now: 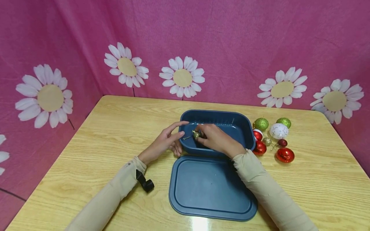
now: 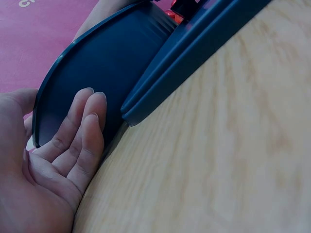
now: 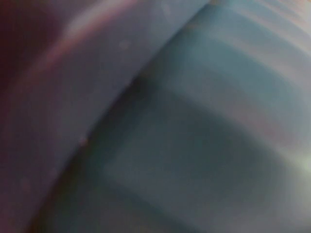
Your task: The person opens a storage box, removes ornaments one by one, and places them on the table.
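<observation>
A dark blue rectangular container point(image 1: 237, 128) sits on the table. My left hand point(image 1: 164, 141) is at its left end, with thumb and index finger over the rim and the other fingers point(image 2: 90, 131) curled beside the outer wall. Reaching inside from the right, my right hand point(image 1: 215, 138) pinches a small shiny gold ornament point(image 1: 196, 134) near the left end. A thin gold sprig point(image 1: 186, 138) lies by the left wall, close to that ornament. The right wrist view is blurred and shows mostly the container's blue surfaces point(image 3: 194, 141).
The container's flat blue lid point(image 1: 214, 189) lies in front of it. To its right stand green baubles point(image 1: 261, 124), a white speckled bauble point(image 1: 278, 131), red baubles point(image 1: 285, 155) and a small gold ball point(image 1: 267, 141). A pink flowered curtain point(image 1: 225, 48) hangs behind the table.
</observation>
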Demonstrator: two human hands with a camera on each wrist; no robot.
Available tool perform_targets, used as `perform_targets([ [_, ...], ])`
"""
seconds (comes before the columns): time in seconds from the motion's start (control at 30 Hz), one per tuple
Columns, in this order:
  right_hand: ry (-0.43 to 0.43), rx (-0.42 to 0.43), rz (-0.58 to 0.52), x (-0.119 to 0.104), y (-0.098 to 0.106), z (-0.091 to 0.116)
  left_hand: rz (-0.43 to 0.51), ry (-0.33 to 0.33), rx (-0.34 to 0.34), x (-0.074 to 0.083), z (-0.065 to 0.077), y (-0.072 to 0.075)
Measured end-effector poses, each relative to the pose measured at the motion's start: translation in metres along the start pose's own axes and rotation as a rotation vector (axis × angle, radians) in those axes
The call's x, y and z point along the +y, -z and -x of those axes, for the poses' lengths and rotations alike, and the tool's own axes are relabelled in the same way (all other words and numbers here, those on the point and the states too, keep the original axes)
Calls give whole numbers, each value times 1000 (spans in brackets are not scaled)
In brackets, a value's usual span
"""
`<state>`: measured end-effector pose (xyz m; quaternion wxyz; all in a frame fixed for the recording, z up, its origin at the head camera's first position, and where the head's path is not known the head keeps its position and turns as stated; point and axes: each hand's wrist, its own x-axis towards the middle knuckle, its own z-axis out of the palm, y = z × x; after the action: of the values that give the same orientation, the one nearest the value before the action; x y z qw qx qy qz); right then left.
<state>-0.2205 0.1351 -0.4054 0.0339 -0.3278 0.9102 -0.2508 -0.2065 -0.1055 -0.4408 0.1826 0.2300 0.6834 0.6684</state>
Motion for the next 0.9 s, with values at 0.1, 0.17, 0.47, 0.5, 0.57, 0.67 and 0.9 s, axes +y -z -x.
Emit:
perform_targets([
  [0.1, 1, -2, -3, 0, 0, 0, 1, -5, -3, 0, 0, 0],
  [0.17, 2, -3, -5, 0, 1, 0, 4, -9, -6, 0, 0, 0],
  [0.47, 3, 0, -5, -1, 2, 0, -1, -10, -8, 1, 0, 2],
  [0.5, 8, 8, -1, -2, 2, 0, -5, -12, -8, 1, 0, 2],
  [0.57, 12, 39, 9, -3, 3, -1, -8, -11, -6, 1, 0, 2],
  [0.67, 15, 102, 15, -7, 6, 2, -7, -9, -4, 0, 1, 2],
  [0.9, 14, 181, 25, -22, 28, 16, 7, -10, -17, 0, 2, 2],
])
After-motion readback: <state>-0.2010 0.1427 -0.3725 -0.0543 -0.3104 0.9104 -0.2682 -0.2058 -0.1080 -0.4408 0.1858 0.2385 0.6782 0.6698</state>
